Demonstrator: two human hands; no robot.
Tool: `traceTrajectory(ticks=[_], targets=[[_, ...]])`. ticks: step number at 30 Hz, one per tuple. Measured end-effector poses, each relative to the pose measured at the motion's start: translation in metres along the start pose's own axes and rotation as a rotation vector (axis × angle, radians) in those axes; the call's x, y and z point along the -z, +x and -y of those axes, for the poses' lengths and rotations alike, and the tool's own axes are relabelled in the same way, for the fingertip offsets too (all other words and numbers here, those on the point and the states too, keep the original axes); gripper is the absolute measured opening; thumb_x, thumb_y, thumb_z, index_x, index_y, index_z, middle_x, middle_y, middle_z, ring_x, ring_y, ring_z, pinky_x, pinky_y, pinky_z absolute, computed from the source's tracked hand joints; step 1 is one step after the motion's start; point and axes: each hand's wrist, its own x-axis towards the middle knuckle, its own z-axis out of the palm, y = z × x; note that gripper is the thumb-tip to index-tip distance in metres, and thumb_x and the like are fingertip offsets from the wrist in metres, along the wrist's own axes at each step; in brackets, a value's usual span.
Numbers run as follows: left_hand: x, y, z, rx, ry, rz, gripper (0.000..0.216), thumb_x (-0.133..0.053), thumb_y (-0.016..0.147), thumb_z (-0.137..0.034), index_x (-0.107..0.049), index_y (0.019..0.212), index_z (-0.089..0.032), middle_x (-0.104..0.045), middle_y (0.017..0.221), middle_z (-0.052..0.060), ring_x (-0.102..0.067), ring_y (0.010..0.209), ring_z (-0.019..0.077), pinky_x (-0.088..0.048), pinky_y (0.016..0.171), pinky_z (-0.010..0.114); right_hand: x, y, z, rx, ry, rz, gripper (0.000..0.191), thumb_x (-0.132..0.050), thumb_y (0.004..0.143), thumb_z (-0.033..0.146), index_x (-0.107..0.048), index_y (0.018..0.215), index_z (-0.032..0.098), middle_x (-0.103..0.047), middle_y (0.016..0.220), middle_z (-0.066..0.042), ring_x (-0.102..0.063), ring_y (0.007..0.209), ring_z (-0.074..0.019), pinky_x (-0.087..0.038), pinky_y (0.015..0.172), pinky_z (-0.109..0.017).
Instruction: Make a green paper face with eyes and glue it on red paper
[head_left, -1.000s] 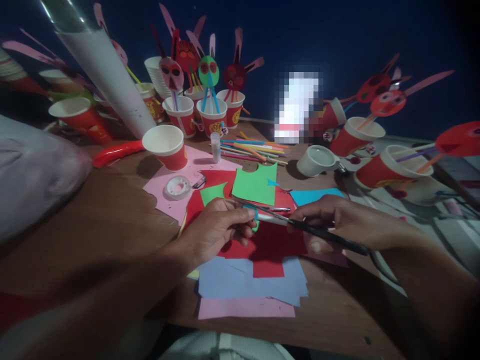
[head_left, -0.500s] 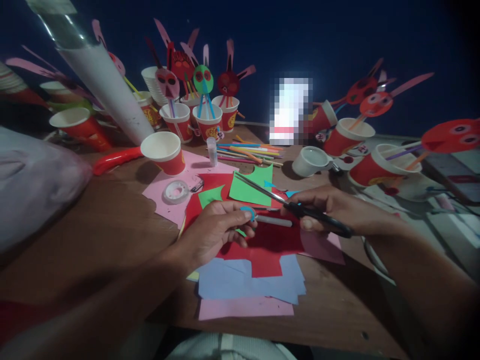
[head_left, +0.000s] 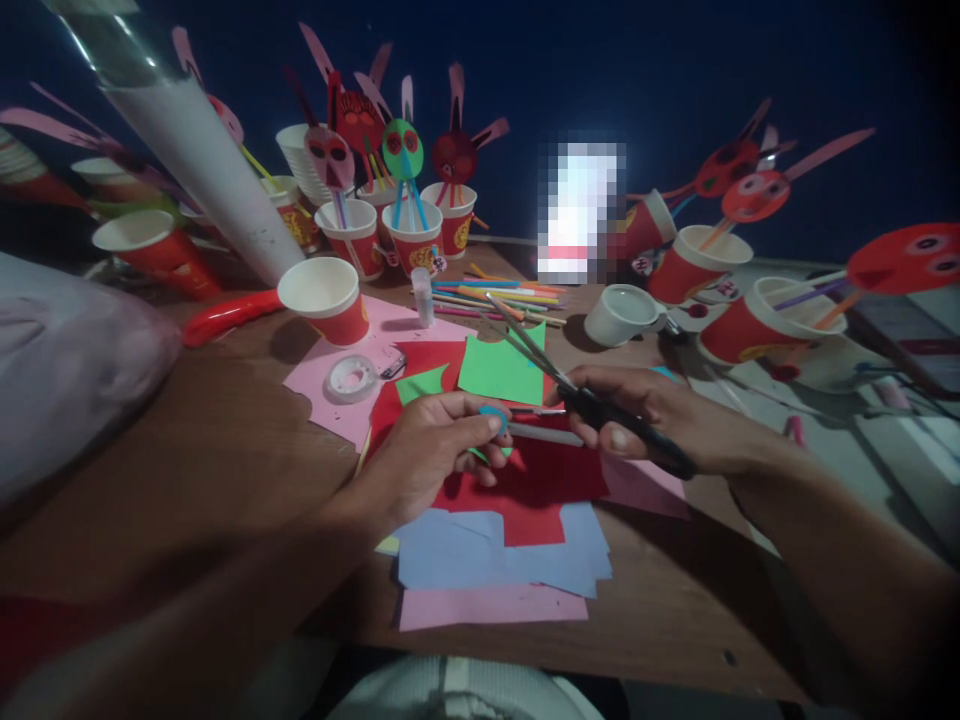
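Between the thumb and fingers of my left hand [head_left: 450, 440] is a small piece of blue paper [head_left: 493, 416] with a curved edge. My right hand [head_left: 637, 415] grips the black handles of a pair of scissors [head_left: 536, 350], whose blades point up and to the left, slightly apart and clear of the blue piece. Under both hands lies red paper [head_left: 517, 490], with a green sheet [head_left: 499, 370] just beyond the left fingertips. A white pen-like stick [head_left: 544, 433] rests on the red paper between the hands.
A white tape roll [head_left: 351, 379], a small clear tube [head_left: 423, 297] and an open paper cup [head_left: 321, 298] stand on pink paper. Coloured sticks [head_left: 495, 295] lie behind. Cups with paper animal heads [head_left: 403, 150] line the back. A white mug [head_left: 621, 315] stands right; blue-grey sheets [head_left: 450, 555] lie in front.
The scissors have opened a little, and their blades have tipped further upward. My left hand still pinches the blue paper in nearly the same place. The view has shifted slightly.
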Motion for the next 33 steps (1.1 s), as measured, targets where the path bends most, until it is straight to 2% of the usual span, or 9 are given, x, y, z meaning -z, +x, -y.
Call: traceTrajectory(ticks=[5,11,16,23,28,33], targets=[[-0.002,0.000,-0.003,-0.010,-0.038,-0.020,0.010,-0.066,0.072,-0.019,-0.060,0.069,-0.011,-0.059,0.056,-0.001,-0.054,0.043,0.0074,-0.042,0.040,0.017,-0.003,-0.001,-0.003,-0.011,-0.057,0.046,0.040,-0.060,0.075,0.046,-0.059,0.102,0.017,-0.061,0.089,-0.004,-0.057,0.079,-0.0176,-0.046,0.067,-0.026],[0.000,0.001,-0.003,-0.002,-0.038,-0.029,0.013,-0.068,0.070,-0.017,-0.058,0.063,-0.012,-0.058,0.054,-0.002,-0.051,0.040,0.0058,-0.043,0.039,0.017,-0.003,-0.006,-0.004,-0.149,-0.007,0.219,0.045,-0.063,0.073,0.047,-0.061,0.107,0.018,-0.063,0.092,-0.004,-0.057,0.083,-0.0200,-0.046,0.068,-0.027],[0.001,0.000,-0.003,0.011,-0.029,-0.005,0.014,-0.068,0.070,-0.019,-0.059,0.062,-0.011,-0.058,0.053,-0.002,-0.051,0.039,0.0063,-0.043,0.036,0.018,0.000,-0.007,-0.007,-0.169,-0.025,0.214,0.045,-0.065,0.071,0.049,-0.064,0.104,0.018,-0.064,0.093,-0.004,-0.058,0.086,-0.0217,-0.046,0.068,-0.025],[0.003,0.001,0.000,0.009,0.047,-0.042,0.013,-0.067,0.069,-0.020,-0.058,0.061,-0.014,-0.057,0.050,-0.003,-0.050,0.036,0.0068,-0.039,0.032,0.016,0.000,-0.008,-0.014,-0.180,-0.037,0.182,0.048,-0.068,0.067,0.045,-0.066,0.106,0.019,-0.065,0.085,-0.002,-0.059,0.076,-0.0198,-0.046,0.061,-0.023],[0.004,0.001,0.001,0.011,0.089,-0.051,0.014,-0.066,0.070,-0.021,-0.058,0.061,-0.014,-0.057,0.051,-0.003,-0.049,0.036,0.0065,-0.034,0.030,0.015,-0.001,-0.008,-0.015,-0.194,-0.031,0.209,0.042,-0.068,0.068,0.043,-0.066,0.103,0.020,-0.066,0.091,-0.002,-0.060,0.080,-0.0209,-0.047,0.063,-0.024],[0.004,0.001,0.000,0.005,0.069,-0.042,0.013,-0.065,0.071,-0.020,-0.058,0.061,-0.015,-0.056,0.049,-0.004,-0.050,0.036,0.0059,-0.038,0.033,0.016,0.000,-0.007,-0.010,-0.180,-0.037,0.243,0.037,-0.066,0.071,0.042,-0.065,0.101,0.020,-0.065,0.100,-0.003,-0.060,0.089,-0.0226,-0.047,0.070,-0.025]])
